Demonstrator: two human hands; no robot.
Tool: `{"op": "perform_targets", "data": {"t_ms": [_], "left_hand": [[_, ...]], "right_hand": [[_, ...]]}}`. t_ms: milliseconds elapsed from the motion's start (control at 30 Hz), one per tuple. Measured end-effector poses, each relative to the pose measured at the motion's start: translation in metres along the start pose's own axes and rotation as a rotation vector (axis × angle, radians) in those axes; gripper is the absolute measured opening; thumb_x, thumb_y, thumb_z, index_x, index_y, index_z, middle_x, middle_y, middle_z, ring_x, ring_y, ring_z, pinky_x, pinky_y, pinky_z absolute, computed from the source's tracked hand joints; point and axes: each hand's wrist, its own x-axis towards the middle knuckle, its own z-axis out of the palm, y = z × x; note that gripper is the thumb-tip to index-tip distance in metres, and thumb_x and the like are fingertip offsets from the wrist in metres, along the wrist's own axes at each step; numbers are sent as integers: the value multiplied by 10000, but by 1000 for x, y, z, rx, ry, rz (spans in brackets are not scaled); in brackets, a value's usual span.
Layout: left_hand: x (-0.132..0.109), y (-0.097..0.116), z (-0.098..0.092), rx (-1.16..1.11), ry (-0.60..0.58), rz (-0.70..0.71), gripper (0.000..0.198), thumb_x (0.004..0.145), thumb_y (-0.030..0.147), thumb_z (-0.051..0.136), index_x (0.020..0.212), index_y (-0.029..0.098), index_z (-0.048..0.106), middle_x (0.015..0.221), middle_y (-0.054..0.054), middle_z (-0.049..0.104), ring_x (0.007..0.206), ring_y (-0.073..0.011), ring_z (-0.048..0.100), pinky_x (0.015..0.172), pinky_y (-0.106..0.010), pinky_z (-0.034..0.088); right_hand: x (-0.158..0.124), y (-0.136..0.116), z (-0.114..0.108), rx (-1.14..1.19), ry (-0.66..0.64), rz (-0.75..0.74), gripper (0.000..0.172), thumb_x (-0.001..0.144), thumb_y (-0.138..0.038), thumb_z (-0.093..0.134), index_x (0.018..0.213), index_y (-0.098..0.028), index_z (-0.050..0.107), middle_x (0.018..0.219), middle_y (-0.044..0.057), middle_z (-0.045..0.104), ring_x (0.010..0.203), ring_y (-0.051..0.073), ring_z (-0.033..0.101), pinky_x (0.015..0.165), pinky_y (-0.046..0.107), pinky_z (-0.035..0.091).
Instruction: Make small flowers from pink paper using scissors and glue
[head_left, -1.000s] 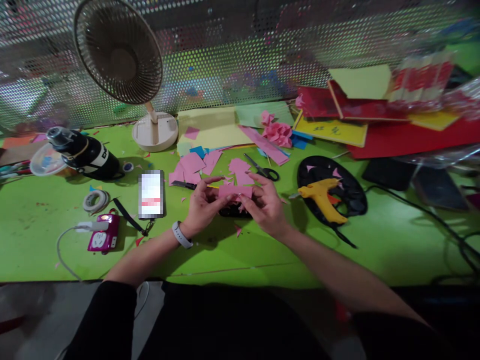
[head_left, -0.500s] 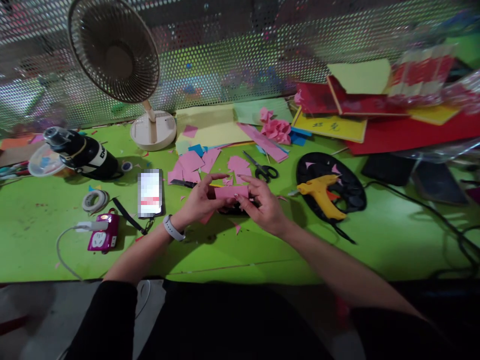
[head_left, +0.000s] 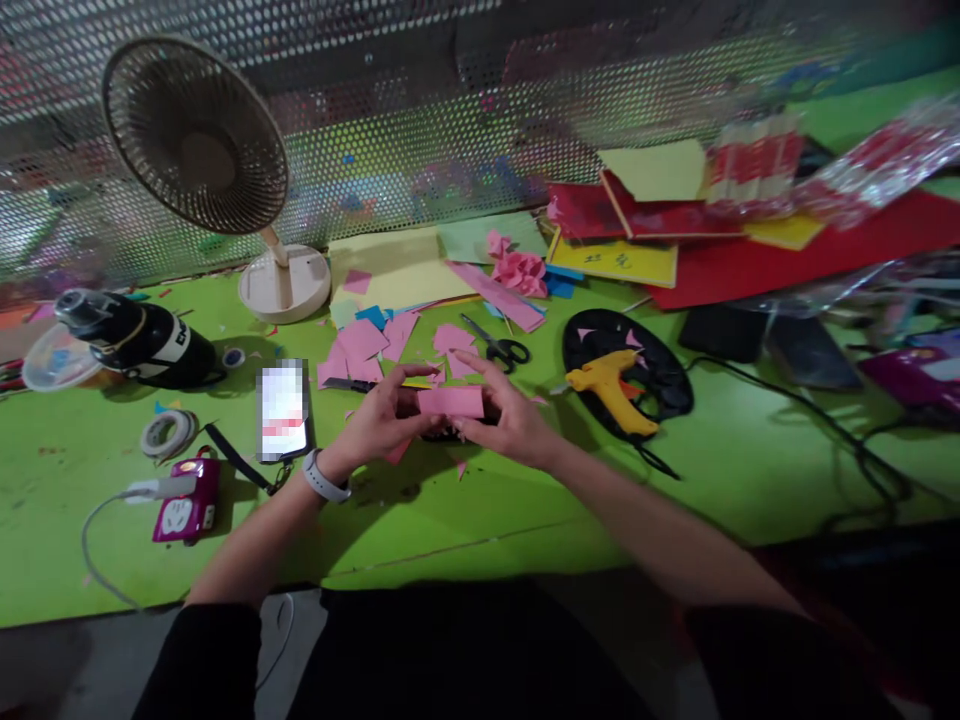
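A small pink strip of paper (head_left: 451,403) is held level between my two hands above the green table. My left hand (head_left: 381,420) grips its left end, thumb below and fingers behind. At the other end, my right hand (head_left: 510,415) has its thumb under the lower edge and its index finger stretched out above. Just beyond lie cut pink paper pieces (head_left: 361,345), a black-handled pair of scissors (head_left: 506,350) and a utility knife (head_left: 349,384). A dark object beneath the strip is mostly hidden by my hands.
A yellow glue gun (head_left: 611,390) rests on a black oval tray (head_left: 581,340) to the right. On the left stand a phone (head_left: 282,410), a tape roll (head_left: 167,434), a purple power adapter (head_left: 187,500), a black bottle (head_left: 142,340) and a fan (head_left: 285,285). Coloured sheets (head_left: 750,265) lie at the back right.
The camera view has shifted, so the table's things sit further left and slightly lower. Both hands still hold the pink strip; the right thumb has moved down toward its lower edge.
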Motion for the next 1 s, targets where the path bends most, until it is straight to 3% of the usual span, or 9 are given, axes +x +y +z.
{"op": "perform_targets", "data": {"t_ms": [67,133,233,300,467,633,867,1000], "left_hand": [[0,0,-1,1,-17,-16,589,787,220,780,1273,159,453,797,-19,698,720,-132,701,677,-242,553],[0,1,-4,-11,-36,-41,576,782,226,786,1252,158,461,801,-26,708,719,-136,709,680,-245,561],[1,5,-12,-13,-33,-63,569,780,238,791,1239,153,465,776,-28,721,696,-139,716,683,-253,579],[1,9,-18,4,-7,-62,586,776,243,796,1248,148,462,748,-27,725,686,-145,721,682,-261,589],[2,15,-22,21,46,-59,604,772,250,796,1264,146,463,769,-34,738,708,-153,732,704,-274,601],[2,15,-12,24,-18,-96,625,779,264,788,1301,150,463,797,-49,744,722,-161,736,691,-269,591],[2,15,-4,70,-10,-68,783,714,230,840,1387,153,447,801,-29,722,718,-152,722,675,-239,574],[1,12,-8,152,-26,-87,783,750,236,814,1424,139,428,824,-69,740,732,-173,735,677,-258,588]], "right_hand": [[1,-1,0,-31,-6,-32,812,832,-282,671,1544,-212,287,1365,164,566,929,215,676,823,373,576],[1,-2,-2,-27,-34,-49,785,839,-267,653,1539,-208,302,1359,161,569,929,203,666,815,358,569],[2,-3,-12,23,-81,-32,776,863,-234,619,1554,-216,267,992,64,687,775,159,640,690,300,555],[3,-4,-21,37,-67,-40,768,857,-205,621,1548,-233,286,817,-6,647,684,132,606,622,265,530],[8,-3,-35,96,46,-73,658,835,-187,609,1464,-190,418,742,-32,588,591,109,561,541,246,501],[7,-5,-22,-26,-32,-69,650,886,-223,605,1493,-225,371,697,-56,533,584,109,542,555,246,485],[2,-8,-6,-234,-87,-205,549,911,-213,545,1449,-216,437,690,-59,486,590,108,483,594,252,457],[3,-9,-5,-265,-59,-233,358,917,-236,539,1271,-218,588,788,-3,593,610,117,508,667,297,505]]}}
